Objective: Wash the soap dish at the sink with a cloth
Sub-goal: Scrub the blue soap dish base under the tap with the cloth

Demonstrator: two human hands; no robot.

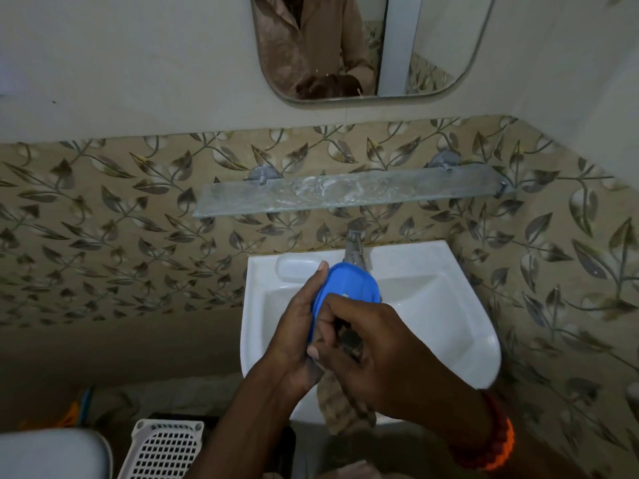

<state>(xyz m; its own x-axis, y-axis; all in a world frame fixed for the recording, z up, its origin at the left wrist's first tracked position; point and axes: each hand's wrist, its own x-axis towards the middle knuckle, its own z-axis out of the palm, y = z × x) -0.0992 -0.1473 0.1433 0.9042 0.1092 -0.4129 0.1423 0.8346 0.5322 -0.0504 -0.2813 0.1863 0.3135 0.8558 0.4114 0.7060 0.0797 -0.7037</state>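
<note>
A blue oval soap dish (351,283) is held tilted over the white sink (446,305), just below the chrome tap (356,248). My left hand (297,326) grips its left edge, thumb up along the rim. My right hand (373,344) presses a brown checked cloth (340,402) against the dish's near end; the cloth's tail hangs down over the sink's front rim. Most of the dish's lower half is hidden behind my fingers.
A glass shelf (345,195) is fixed to the leaf-patterned tiles above the tap, with a mirror (363,46) higher up. A white perforated basket (166,447) and a white toilet part (52,454) sit at lower left. An orange bead bracelet (498,440) circles my right wrist.
</note>
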